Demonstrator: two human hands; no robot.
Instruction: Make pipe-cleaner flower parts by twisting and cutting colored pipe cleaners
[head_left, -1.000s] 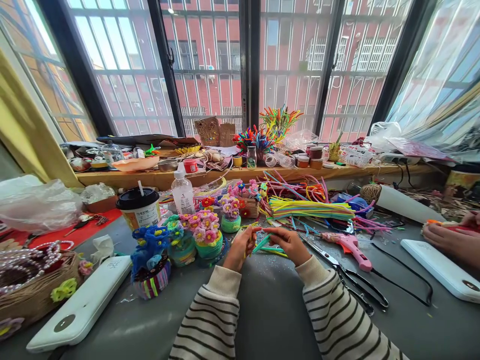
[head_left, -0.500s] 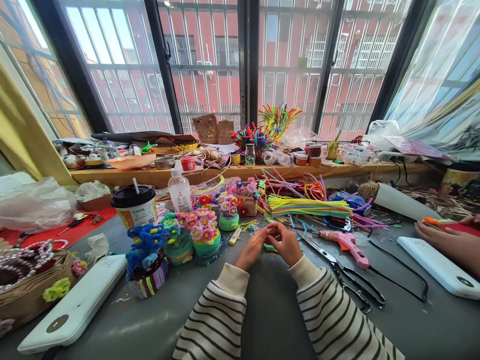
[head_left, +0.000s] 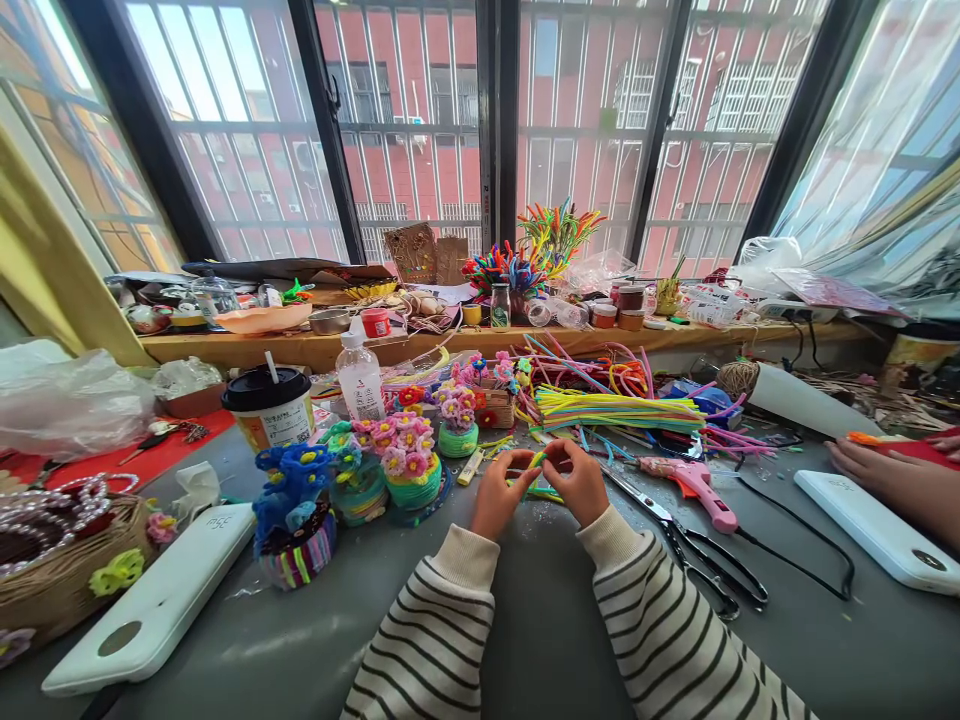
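Barred windows (head_left: pixel 577 120) fill the background, above a wooden ledge (head_left: pixel 442 347) crowded with jars and craft oddments; below it, one grey bench (head_left: pixel 540 640).

Head view, item by item.

Left hand (head_left: pixel 499 495) and right hand (head_left: pixel 579 483), mine: brought together over the middle of the bench, thumbs and forefingers of both pinched on one short yellow-green pipe cleaner (head_left: pixel 538 460). Held raised in front of me, probably so that both sets of fingertips can reach it; its ends are hidden by my fingers.

Bundle of pipe cleaners (head_left: pixel 622 412), yellow and turquoise: laid lengthwise beyond my hands, perhaps so the stems stay straight.

Scissors (head_left: pixel 660 517), metal, black-handled: handles toward my right sleeve, likely for an easy pick-up.

Glue gun (head_left: pixel 701 488), pink: on its side past the scissors, black cable (head_left: pixel 817 545) trailing rightward, seemingly to stay clear of my hands.

Blue flower pot (head_left: pixel 296 515) and pink flower pot (head_left: pixel 411 465): grouped left, apparently to leave working room.

Lidded drink cup (head_left: pixel 270 410), clear bottle (head_left: pixel 360 380): farther back, I suppose away from my elbows.

White power bank (head_left: pixel 161 595): far left, slanted; its twin (head_left: pixel 874 530) lies right, beside a co-worker's hand (head_left: pixel 877 472).
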